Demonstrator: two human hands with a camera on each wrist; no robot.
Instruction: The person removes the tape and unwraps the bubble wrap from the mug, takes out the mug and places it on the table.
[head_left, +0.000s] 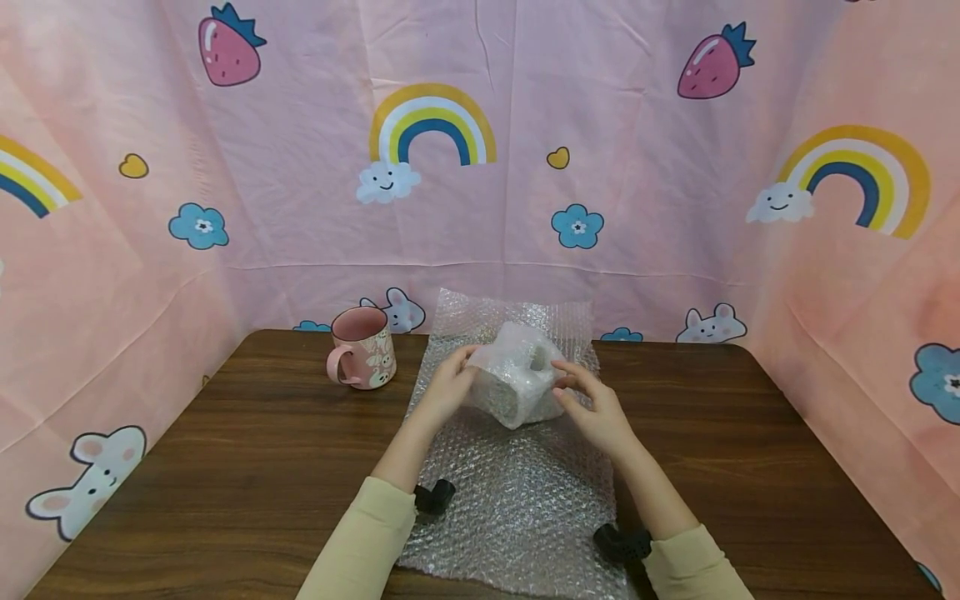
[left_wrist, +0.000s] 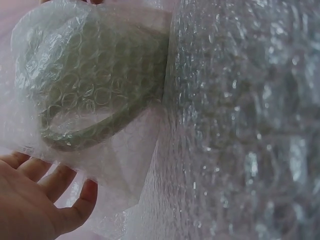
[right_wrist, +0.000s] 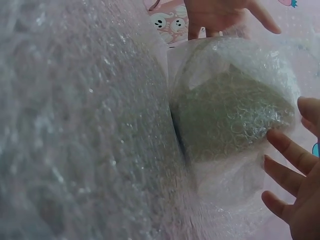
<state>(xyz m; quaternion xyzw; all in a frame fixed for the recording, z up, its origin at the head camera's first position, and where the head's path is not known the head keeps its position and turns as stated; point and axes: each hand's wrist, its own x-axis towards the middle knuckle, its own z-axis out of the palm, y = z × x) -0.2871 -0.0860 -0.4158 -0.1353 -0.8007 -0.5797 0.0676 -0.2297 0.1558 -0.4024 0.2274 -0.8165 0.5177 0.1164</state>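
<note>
A bundle of bubble wrap [head_left: 517,379] sits on a long flat sheet of bubble wrap [head_left: 517,500] in the head view. Through the layers a greenish thing [left_wrist: 110,85] with a curved loop shows in the left wrist view; its exact kind is blurred by the wrap. My left hand [head_left: 452,382] touches the bundle's left side, its fingers lightly bent along the wrap edge. On the other side, my right hand [head_left: 592,407] has its fingers spread, fingertips at the wrap. The right wrist view shows those spread fingers [right_wrist: 292,175] beside the bundle.
A pink mug [head_left: 363,354] with a printed pattern stands on the brown table [head_left: 225,483], left of the bubble wrap sheet. A pink printed cloth [head_left: 510,233] hangs behind and at both sides. Black wrist devices [head_left: 622,543] sit close above the sheet.
</note>
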